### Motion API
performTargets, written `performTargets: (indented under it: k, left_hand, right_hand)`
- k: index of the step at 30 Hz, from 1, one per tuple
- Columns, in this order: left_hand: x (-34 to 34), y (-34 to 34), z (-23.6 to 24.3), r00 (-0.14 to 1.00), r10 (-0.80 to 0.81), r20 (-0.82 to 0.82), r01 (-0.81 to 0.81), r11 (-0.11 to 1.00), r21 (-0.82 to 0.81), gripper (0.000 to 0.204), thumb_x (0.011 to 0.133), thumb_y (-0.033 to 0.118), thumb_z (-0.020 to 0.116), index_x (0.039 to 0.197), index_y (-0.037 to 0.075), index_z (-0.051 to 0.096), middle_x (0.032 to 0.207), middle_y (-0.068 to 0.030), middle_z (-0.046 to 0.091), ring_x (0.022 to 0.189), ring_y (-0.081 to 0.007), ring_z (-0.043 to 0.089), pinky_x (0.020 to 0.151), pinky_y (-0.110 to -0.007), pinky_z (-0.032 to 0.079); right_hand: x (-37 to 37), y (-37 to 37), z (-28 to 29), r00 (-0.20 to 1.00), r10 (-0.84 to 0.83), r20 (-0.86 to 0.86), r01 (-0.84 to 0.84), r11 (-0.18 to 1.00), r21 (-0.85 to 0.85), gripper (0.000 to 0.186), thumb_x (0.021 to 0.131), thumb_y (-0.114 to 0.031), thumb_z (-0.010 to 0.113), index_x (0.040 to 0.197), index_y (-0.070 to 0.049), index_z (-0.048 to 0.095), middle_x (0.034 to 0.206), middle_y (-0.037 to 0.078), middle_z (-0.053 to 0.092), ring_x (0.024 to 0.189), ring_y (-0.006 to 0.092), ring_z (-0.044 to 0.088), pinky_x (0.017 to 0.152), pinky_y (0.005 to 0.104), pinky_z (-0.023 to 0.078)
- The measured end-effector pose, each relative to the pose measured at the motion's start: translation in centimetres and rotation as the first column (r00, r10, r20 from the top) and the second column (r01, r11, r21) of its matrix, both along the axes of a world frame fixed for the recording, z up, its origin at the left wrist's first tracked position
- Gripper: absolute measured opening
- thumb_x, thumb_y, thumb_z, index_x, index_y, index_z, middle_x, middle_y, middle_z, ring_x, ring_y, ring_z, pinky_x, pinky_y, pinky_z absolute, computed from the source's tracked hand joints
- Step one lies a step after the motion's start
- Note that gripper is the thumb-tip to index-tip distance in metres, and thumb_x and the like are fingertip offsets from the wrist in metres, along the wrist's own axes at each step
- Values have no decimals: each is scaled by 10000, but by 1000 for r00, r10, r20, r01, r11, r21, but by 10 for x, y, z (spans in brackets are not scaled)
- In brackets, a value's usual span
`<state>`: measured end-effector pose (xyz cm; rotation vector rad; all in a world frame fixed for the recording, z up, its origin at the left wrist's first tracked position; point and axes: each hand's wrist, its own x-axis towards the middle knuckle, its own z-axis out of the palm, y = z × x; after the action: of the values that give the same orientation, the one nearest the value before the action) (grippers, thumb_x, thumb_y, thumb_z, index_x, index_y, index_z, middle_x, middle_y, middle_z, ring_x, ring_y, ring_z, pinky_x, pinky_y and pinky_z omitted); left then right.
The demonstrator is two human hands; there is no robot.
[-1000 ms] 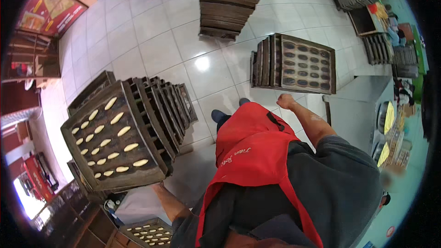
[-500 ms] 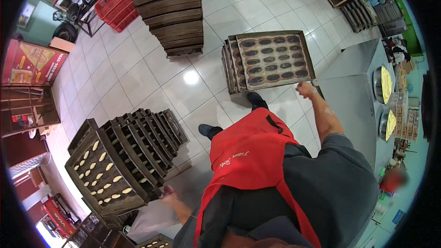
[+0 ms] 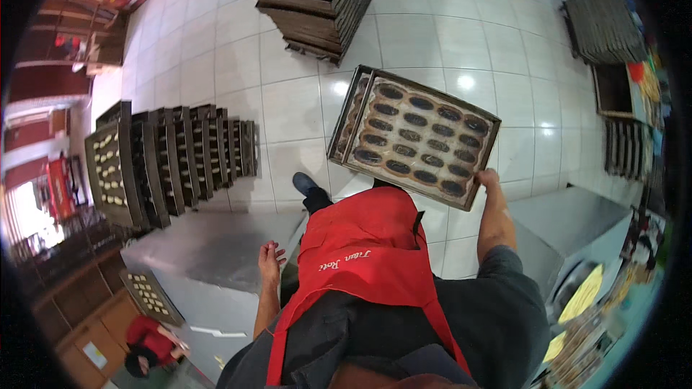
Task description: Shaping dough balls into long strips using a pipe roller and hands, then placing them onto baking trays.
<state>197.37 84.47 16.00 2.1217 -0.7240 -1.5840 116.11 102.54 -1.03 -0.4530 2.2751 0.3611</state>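
My right hand (image 3: 489, 179) is closed on the near right corner of a metal baking tray (image 3: 430, 191). The tray's pale, greasy lining carries rows of dark oval marks. It lies on top of other trays, a little offset to the right, so the edge of a lower tray (image 3: 349, 112) shows at the left. My left hand (image 3: 271, 256) holds nothing; its fingers are loosely bent and apart. That hand hovers by the edge of a steel table (image 3: 216, 245), left of my red apron (image 3: 360, 234).
A stack of trays with pale dough pieces (image 3: 137, 166) stands at the left. Ahead rises a tall stack of dark trays (image 3: 317, 7). Another steel table (image 3: 569, 216) is at the right. A co-worker in red (image 3: 153, 340) is at the lower left, near a dough tray (image 3: 153, 297).
My view has turned to the left. My right hand has come from beside the tray to its corner and closed on it. My left hand has drawn away from the dough tray stack.
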Motion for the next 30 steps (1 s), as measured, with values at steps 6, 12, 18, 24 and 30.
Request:
performTargets:
  k: [6,12,18,24,30]
  left_hand:
    - [-55,56,30,998,-36,61,37,999,-21,463,1135,494,587,1410,123,586,1420,-90,668,1125,-239,694,851,-402,567]
    - [-68,133,-14,992,128,18,-127,990,-65,400,1148,441,567,1355,110,653,1307,-52,704,1047,-204,719,834,-397,595]
    - [-87,264,-35,977,213,-13,-214,971,-110,365,1160,384,563,1391,109,631,1283,-66,711,1047,-210,741,802,-399,610]
    - [-43,466,-50,822,569,-27,-566,812,-138,364,1143,347,570,1401,96,625,1282,-79,716,1040,-216,747,790,-386,615]
    - [2,697,-67,598,801,22,-793,595,-130,356,1140,337,593,1413,109,612,1291,-73,707,1018,-214,719,800,-401,591]
  right_hand:
    - [1,-4,36,964,-114,241,185,936,-299,364,925,-163,582,1134,96,729,1034,233,774,864,363,749,764,446,615]
    - [101,-75,279,816,-289,501,575,502,-646,390,806,-53,693,1165,85,628,974,168,721,840,285,675,755,412,546]
    - [181,-120,471,978,108,-177,-204,352,-914,536,835,-160,789,1295,42,603,1107,135,713,970,298,662,935,407,549]
    - [220,-62,448,861,397,318,243,227,-943,667,914,-146,715,1511,36,478,1165,107,666,911,202,668,799,319,569]
    - [440,-9,380,490,400,774,576,518,-632,390,866,-236,660,1214,-59,678,1025,68,712,867,255,726,702,447,639]
